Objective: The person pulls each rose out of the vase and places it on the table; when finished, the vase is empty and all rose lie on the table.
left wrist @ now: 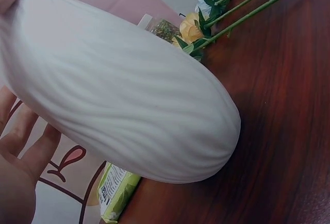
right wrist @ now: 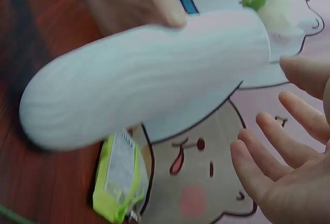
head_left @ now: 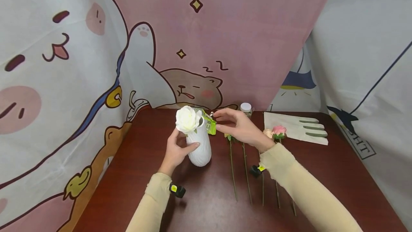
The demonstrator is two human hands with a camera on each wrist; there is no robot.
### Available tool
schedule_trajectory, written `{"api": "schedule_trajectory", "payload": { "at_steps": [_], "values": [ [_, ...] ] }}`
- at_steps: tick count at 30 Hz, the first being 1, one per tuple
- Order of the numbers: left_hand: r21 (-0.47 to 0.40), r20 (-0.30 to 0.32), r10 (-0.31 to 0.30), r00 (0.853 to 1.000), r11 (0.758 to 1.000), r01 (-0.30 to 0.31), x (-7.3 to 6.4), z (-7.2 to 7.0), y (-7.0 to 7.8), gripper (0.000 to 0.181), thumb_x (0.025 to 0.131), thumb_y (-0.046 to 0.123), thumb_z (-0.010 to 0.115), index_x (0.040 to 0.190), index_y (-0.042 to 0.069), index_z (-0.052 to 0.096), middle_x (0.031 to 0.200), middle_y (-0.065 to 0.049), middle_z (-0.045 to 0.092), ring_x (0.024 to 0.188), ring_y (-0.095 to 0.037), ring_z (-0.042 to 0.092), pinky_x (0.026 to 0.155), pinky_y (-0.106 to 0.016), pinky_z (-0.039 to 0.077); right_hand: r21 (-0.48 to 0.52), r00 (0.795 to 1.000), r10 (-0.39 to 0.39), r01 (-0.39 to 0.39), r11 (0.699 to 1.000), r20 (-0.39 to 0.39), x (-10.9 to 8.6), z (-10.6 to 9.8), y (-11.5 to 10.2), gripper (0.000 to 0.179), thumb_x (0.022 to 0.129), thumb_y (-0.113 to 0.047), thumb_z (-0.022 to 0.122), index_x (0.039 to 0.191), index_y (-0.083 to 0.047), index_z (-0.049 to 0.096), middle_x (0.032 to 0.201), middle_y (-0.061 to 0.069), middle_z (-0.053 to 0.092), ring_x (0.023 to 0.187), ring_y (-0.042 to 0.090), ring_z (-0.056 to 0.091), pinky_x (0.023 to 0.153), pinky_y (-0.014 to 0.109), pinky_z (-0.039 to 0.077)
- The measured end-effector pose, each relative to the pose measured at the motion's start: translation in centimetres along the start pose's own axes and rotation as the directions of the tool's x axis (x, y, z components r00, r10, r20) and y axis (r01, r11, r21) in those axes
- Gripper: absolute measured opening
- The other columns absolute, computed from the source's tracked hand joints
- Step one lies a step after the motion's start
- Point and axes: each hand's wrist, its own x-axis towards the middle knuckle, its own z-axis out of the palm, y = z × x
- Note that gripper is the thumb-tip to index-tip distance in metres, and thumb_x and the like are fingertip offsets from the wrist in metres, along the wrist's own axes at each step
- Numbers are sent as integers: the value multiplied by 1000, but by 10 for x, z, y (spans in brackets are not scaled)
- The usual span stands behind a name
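Observation:
A white ribbed vase [head_left: 200, 151] has one white artificial rose [head_left: 187, 119] at its mouth, the bloom leaning out to the left. My left hand [head_left: 175, 149] grips the vase from the left, thumb across its front and fingers behind. Beside the vase's mouth, my right hand [head_left: 239, 126] holds nothing; its fingers are spread and loosely bent in the right wrist view. Behind the vase lies a green and white packet [right wrist: 121, 175], near the right fingertips in the head view. The rose's stem is hidden inside the vase.
Several artificial flowers, among them a pink rose [head_left: 279, 130], lie on the dark red table [head_left: 212, 203] with stems toward me. A jar with a white lid [head_left: 246, 107] stands at the back. A white and green glove [head_left: 289, 126] lies back right. Printed cloth [head_left: 244, 38] hangs behind.

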Motion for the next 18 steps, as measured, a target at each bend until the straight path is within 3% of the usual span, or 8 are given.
{"api": "schedule_trajectory", "payload": {
  "at_steps": [8,18],
  "values": [
    [-15,4,54,999,998,-54,-3,0,31,68,76,-8,86,138,-2,59,118,-14,71,102,-12,67,87,-29,57,57,996,-66,62,996,67,19,29,-16,51,97,-10,77,144,-7,60,146,10,60,138,36,55,110,51,49],
    [-26,16,64,998,998,-64,-1,0,30,72,77,-9,86,142,-3,57,126,-16,69,106,-12,66,92,-34,56,15,988,-121,120,993,96,32,49,-23,41,96,-11,78,136,-11,69,136,2,65,127,19,58,108,47,50]
  ]
}}
